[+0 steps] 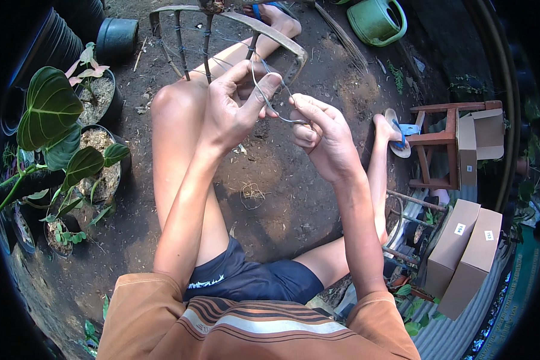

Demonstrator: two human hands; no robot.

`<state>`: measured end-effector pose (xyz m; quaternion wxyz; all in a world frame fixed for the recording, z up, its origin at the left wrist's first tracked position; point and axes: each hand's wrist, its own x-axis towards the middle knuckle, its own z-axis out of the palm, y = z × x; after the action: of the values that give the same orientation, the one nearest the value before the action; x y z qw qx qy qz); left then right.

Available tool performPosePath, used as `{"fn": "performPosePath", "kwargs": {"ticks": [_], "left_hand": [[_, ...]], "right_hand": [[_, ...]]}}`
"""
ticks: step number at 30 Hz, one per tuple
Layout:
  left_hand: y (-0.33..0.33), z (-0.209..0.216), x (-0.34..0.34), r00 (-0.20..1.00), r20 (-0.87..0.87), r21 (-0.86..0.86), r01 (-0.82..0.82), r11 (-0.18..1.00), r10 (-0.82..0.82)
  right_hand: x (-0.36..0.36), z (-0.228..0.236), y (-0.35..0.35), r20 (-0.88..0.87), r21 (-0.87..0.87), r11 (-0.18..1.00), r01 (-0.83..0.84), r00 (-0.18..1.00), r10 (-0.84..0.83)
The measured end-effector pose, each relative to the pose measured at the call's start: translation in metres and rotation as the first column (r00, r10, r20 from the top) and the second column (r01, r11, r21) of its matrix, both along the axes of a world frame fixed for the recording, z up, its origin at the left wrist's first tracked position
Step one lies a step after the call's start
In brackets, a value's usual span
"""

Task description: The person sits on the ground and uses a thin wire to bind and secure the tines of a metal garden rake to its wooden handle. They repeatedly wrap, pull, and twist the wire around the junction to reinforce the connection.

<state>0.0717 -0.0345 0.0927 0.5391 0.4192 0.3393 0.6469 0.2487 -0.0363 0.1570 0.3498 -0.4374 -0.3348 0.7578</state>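
Note:
I sit on bare earth with my legs out in front. Both hands are raised over my knees and share a thin grey wire point(269, 103). My left hand point(234, 108) pinches the wire's loop between thumb and fingers. My right hand point(318, 135) grips the wire's other end in closed fingers. The wire leads up to a curved frame of weathered sticks point(234, 24) with several upright rods, propped by my left knee and foot. The two hands are a few centimetres apart.
Potted plants with big green leaves point(60, 132) and black pots point(117, 36) stand at the left. A green watering can point(377, 21) is at the top right. A small wooden stool point(444, 141) and cardboard boxes point(465, 252) are at the right. A wire scrap point(253, 195) lies on the soil.

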Motion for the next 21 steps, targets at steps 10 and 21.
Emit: {"fn": "performPosePath", "kwargs": {"ticks": [10,21], "left_hand": [[-0.066,0.034,0.012,0.688,0.726,-0.087,0.049,0.995,0.029],[-0.163,0.002,0.029,0.796,0.584,-0.753,0.459,0.471,0.157]], "right_hand": [[-0.006,-0.012,-0.002,0.271,0.257,0.966,-0.02,0.961,-0.052],[-0.019,0.006,0.014,0.199,0.17,0.984,-0.05,0.98,0.015]]}}
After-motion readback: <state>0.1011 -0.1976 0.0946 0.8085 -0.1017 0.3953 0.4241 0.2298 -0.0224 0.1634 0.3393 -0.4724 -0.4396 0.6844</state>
